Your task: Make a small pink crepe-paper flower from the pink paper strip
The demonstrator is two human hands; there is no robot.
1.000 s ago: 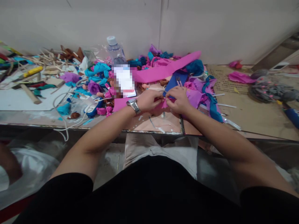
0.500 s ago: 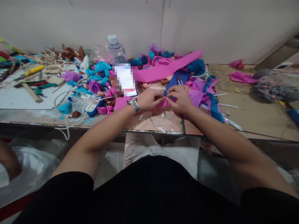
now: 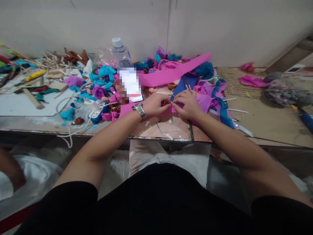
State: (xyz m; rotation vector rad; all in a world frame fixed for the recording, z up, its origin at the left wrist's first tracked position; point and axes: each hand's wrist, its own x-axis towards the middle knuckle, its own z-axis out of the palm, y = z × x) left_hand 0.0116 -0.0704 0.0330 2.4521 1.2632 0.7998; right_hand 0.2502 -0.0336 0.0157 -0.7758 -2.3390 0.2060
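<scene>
My left hand (image 3: 156, 105) and my right hand (image 3: 187, 103) meet over the table, fingertips almost touching. Both pinch a strip of pink crepe paper (image 3: 126, 109), whose left end runs out under my watch wrist. The small part between the fingertips is mostly hidden. Just beyond the hands lies a piece of blue paper (image 3: 184, 85) with a thin pronged tool on it. Behind that stretches another long pink paper strip (image 3: 168, 75). A phone (image 3: 132, 85) with a lit, blurred screen leans left of the hands.
A capped clear bottle (image 3: 121, 55) stands behind the phone. Crumpled paper flowers (image 3: 99, 91) and a white cable (image 3: 70, 130) lie left, with wood sticks and a yellow-handled tool (image 3: 36, 75) farther out. Cardboard (image 3: 246, 120) covers the right side. A person's arm (image 3: 11, 166) shows lower left.
The fingers have shifted slightly at the pinch, and the pink paper below them shows less. The view has moved a little; other things lie as before.
</scene>
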